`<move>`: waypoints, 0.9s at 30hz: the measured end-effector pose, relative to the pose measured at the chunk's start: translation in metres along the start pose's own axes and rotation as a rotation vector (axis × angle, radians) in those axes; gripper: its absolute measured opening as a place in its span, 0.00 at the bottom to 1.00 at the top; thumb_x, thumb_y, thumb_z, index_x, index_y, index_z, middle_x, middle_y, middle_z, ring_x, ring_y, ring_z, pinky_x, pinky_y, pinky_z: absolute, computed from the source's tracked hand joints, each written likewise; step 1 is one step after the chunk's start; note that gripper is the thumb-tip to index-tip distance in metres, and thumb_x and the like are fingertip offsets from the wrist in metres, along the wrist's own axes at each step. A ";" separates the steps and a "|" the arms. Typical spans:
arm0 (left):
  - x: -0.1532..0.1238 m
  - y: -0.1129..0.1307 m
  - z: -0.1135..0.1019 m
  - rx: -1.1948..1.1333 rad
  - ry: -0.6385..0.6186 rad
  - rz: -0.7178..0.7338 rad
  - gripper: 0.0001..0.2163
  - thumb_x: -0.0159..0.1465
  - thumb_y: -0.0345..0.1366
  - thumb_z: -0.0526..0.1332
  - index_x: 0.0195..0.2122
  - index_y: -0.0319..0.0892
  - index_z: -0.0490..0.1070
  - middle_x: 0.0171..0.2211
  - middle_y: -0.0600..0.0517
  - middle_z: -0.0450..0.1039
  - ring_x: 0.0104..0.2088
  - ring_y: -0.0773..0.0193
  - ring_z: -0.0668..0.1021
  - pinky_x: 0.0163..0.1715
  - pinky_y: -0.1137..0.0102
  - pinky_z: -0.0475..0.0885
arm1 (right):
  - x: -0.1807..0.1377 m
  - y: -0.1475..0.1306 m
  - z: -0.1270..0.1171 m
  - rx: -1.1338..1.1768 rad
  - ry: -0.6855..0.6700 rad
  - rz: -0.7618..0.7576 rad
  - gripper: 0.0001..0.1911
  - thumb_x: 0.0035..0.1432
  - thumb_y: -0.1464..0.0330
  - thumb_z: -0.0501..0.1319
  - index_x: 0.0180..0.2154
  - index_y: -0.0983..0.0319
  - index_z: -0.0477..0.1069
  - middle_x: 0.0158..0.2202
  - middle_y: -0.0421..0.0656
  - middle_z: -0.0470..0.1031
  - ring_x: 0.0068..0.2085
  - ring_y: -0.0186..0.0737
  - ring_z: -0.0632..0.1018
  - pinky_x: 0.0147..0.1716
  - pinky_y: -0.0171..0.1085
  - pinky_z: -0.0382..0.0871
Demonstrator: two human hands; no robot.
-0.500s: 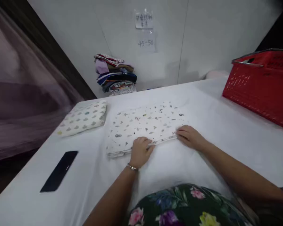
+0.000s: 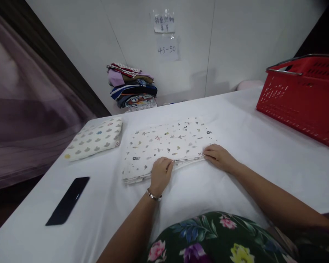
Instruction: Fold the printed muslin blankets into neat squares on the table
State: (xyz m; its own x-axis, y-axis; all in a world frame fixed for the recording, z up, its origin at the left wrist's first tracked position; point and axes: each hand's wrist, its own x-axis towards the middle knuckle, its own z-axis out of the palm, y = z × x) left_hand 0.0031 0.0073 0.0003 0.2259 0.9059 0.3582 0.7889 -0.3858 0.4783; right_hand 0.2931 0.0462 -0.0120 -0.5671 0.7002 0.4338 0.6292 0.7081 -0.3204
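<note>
A white cloth (image 2: pixel 164 146) printed with small palm trees and other figures lies folded in layers on the white-covered table. My left hand (image 2: pixel 161 173), with a bracelet at its wrist, pinches the near edge of this cloth around its middle. Further along that edge, close to the near right corner, my right hand (image 2: pixel 218 157) grips the fabric between thumb and fingers. Between the hands the top layer's edge is slightly raised from the layers beneath. My fingertips are partly hidden by the hands.
Left of the cloth lies another folded cloth (image 2: pixel 95 138) with cloud-like prints. A black phone-like slab (image 2: pixel 68 201) rests at the table's left. A red basket (image 2: pixel 301 102) stands on the right. Beyond the far edge is a pile of folded clothes (image 2: pixel 133 87) by the wall.
My fingers have closed on the near edge of the cloth, and its top layer has lifted a little between the hands. The view has shifted slightly.
</note>
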 end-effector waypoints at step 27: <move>-0.001 -0.002 0.002 0.073 -0.027 0.043 0.09 0.64 0.37 0.52 0.35 0.44 0.71 0.33 0.51 0.70 0.36 0.63 0.70 0.37 0.67 0.65 | 0.002 -0.003 0.001 0.043 0.068 0.017 0.10 0.60 0.68 0.53 0.37 0.59 0.73 0.38 0.45 0.73 0.40 0.42 0.72 0.38 0.42 0.67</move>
State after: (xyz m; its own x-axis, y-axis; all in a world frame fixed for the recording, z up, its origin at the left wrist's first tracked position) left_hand 0.0023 0.0075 -0.0031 0.2750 0.8934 0.3552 0.8177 -0.4116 0.4025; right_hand 0.2893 0.0457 -0.0114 -0.5182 0.7057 0.4832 0.6145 0.7001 -0.3636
